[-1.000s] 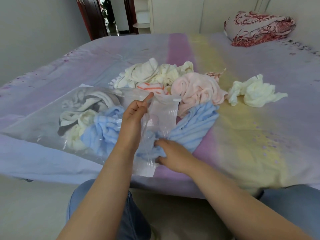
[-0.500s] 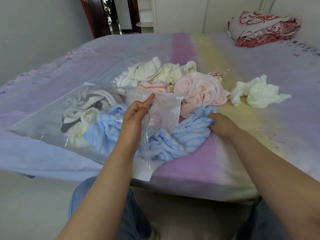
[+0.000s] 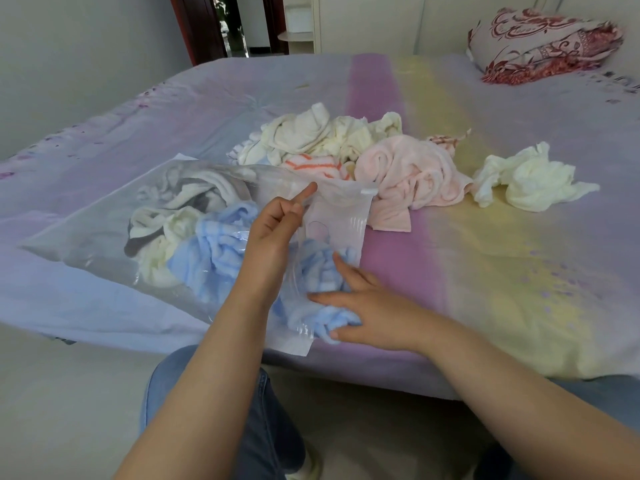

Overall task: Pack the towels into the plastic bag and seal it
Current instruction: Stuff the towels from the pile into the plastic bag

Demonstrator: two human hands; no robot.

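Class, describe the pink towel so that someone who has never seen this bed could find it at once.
Start at the bed and find the heap of loose towels in its middle. The pink towel lies on the right of that heap, just beyond the open end of the plastic bag. It alone is plain pale pink.

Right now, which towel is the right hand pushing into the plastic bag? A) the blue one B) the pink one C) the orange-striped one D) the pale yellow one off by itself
A: the right hand presses on the blue towel at the plastic bag mouth, while the left hand holds the opening up.
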